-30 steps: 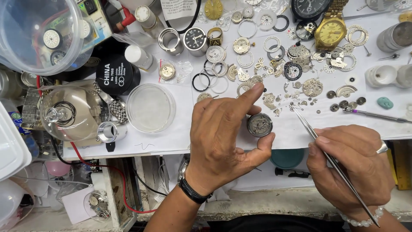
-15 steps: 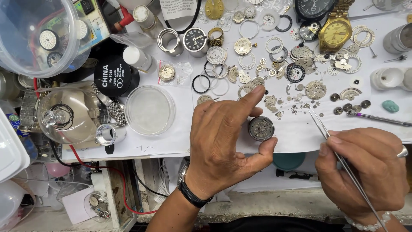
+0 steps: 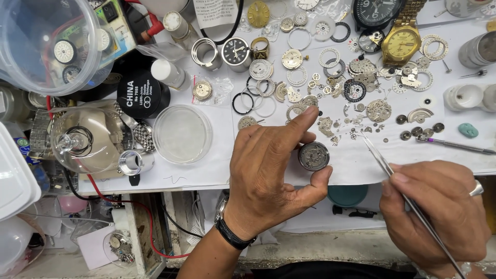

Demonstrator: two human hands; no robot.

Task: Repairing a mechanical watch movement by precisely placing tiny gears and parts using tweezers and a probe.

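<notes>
My left hand [image 3: 268, 181] pinches a round metal watch movement [image 3: 313, 156] between thumb and fingers, just above the front edge of the white work sheet [image 3: 206, 165]. A dark wristwatch sits on that wrist. My right hand [image 3: 439, 217], with a ring on one finger, grips long steel tweezers [image 3: 385, 165]. Their tip points up and left and sits about a hand's width to the right of the movement, not touching it.
Many small gears, rings, dials and plates lie scattered over the sheet. A gold wristwatch [image 3: 402, 39], a black-dial watch [image 3: 236, 51], a clear round dish [image 3: 182, 133], a glass dome [image 3: 88, 137], a black tin [image 3: 139, 95], a plastic tub [image 3: 46, 41] and a purple-tipped tool [image 3: 454, 146] surround them.
The view shifted slightly. My right hand with the tweezers has drifted a little to the right and down; my left hand keeps holding the movement in about the same place.
</notes>
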